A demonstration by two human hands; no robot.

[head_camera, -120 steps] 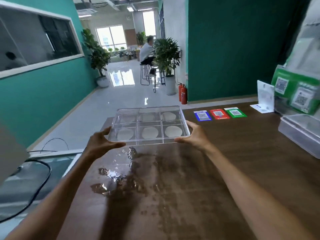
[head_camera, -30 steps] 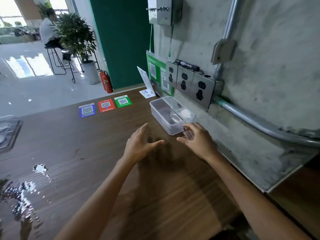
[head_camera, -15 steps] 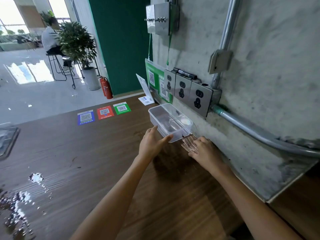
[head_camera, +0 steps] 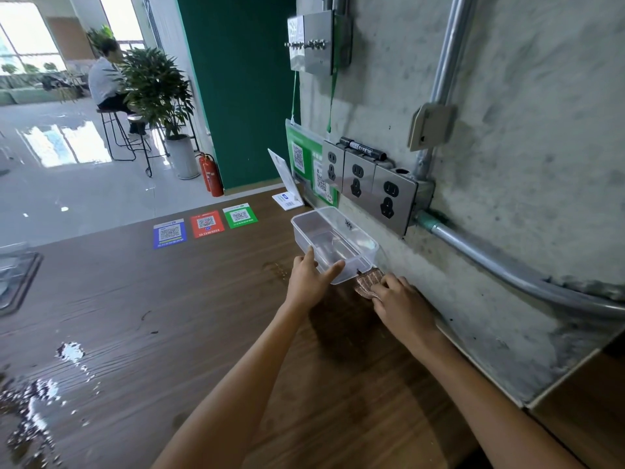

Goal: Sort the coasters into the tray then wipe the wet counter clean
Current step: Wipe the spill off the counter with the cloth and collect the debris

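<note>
Left hand (head_camera: 309, 282), fingers extended, steadies the clear plastic container (head_camera: 333, 243) so the right hand (head_camera: 400, 301) can pinch the folded cloth (head_camera: 367, 284) beside it, presumably for wiping.

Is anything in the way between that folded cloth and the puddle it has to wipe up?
Nothing visible. The right hand rests on the folded brownish cloth by the concrete wall; bare wooden counter runs to the water puddle at far left.

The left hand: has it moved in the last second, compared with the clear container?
Yes. The left hand moved forward to the clear container by the wall sockets and now touches it.
</note>
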